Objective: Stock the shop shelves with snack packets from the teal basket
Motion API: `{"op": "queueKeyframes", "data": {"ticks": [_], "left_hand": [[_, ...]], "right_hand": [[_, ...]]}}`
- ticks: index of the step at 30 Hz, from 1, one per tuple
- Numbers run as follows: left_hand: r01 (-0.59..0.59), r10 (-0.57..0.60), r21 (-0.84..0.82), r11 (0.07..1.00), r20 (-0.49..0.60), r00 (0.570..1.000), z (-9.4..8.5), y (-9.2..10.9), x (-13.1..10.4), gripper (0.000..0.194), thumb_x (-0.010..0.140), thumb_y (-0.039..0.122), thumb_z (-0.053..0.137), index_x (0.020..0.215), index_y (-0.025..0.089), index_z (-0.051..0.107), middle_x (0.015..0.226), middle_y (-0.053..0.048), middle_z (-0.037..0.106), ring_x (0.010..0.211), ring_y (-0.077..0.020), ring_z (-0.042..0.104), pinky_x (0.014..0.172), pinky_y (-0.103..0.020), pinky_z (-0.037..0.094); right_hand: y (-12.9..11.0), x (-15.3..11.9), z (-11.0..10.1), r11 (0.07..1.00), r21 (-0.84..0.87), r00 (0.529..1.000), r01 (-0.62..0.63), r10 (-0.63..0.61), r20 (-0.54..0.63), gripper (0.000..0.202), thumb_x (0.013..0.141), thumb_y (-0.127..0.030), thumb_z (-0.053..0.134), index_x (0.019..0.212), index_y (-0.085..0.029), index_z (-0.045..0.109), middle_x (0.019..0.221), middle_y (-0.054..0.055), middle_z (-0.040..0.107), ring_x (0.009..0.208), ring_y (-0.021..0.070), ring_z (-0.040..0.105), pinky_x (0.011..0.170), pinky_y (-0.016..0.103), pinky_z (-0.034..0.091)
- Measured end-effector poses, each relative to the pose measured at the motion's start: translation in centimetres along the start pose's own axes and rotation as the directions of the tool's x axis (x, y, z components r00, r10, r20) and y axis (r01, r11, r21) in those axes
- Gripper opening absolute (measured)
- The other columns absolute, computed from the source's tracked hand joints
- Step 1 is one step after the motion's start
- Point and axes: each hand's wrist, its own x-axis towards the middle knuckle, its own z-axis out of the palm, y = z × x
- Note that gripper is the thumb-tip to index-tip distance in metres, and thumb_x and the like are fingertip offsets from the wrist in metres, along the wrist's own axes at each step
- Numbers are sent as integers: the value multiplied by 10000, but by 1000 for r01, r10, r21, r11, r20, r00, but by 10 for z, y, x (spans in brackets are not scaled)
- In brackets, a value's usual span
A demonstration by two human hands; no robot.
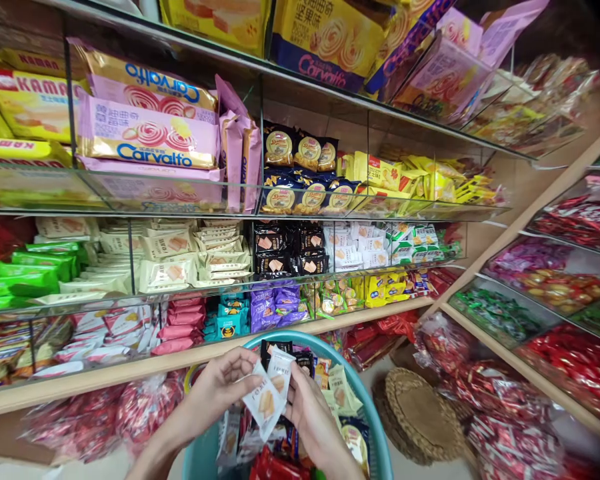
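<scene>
My left hand (pixel 225 380) pinches a small white snack packet (pixel 266 402) with a wafer-like picture on it. A second white packet (pixel 281 368), overlapping the first, is held in my right hand (pixel 305 400). Both hands are above a teal plastic basket (pixel 377 427). Inside the basket lie mixed wrapped snacks: black packets, a cream packet (pixel 341 390), a dark blue round-cookie packet (pixel 355 440) and a red one (pixel 275 465). My forearms hide part of the contents.
Glass-fronted shelves ahead hold sorted snacks, among them similar white packets (pixel 363 245), black packets (pixel 290 250) and pink Carvalfo cookie packs (pixel 150 130). Candy bins (pixel 570 280) line the right side. A round woven stool (pixel 423 413) and bagged red sweets (pixel 510 400) stand low at right.
</scene>
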Motion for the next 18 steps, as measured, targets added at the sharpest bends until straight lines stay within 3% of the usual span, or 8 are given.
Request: {"op": "queueKeyframes", "data": {"ticks": [5, 11, 15, 18], "left_hand": [[-31, 17, 114, 993, 120, 993, 5, 0, 15, 250, 732, 396, 701, 749, 179, 579, 677, 44, 562, 640, -101, 501, 602, -215, 390], [-114, 99, 246, 963, 70, 993, 9, -4, 25, 214, 768, 399, 660, 778, 186, 645, 755, 18, 634, 691, -129, 544, 641, -230, 411], [-224, 221, 427, 876, 58, 974, 14, -9, 30, 244, 822, 423, 600, 807, 202, 703, 804, -15, 651, 766, -164, 596, 701, -260, 443], [-289, 287, 527, 799, 89, 954, 14, -11, 27, 293, 863, 439, 547, 934, 216, 723, 905, -46, 652, 867, -188, 618, 782, -299, 467]], "right_hand": [[2, -4, 8, 1000, -11, 1000, -27, 27, 6, 473, 758, -545, 691, 1087, -207, 663, 984, 57, 722, 893, 201, 658, 726, 302, 504], [3, -11, 14, 998, -63, 1000, -9, 10, 4, 384, 748, -516, 713, 1002, -230, 678, 874, 25, 719, 813, 183, 657, 684, 287, 492], [6, -13, 12, 994, -106, 996, 7, 2, 86, 354, 720, -409, 777, 1000, -221, 667, 890, 14, 710, 777, 150, 641, 670, 248, 480], [10, -13, 9, 995, -104, 995, -5, 14, 94, 362, 711, -386, 787, 1001, -210, 661, 903, 17, 704, 771, 149, 639, 669, 247, 483]]}}
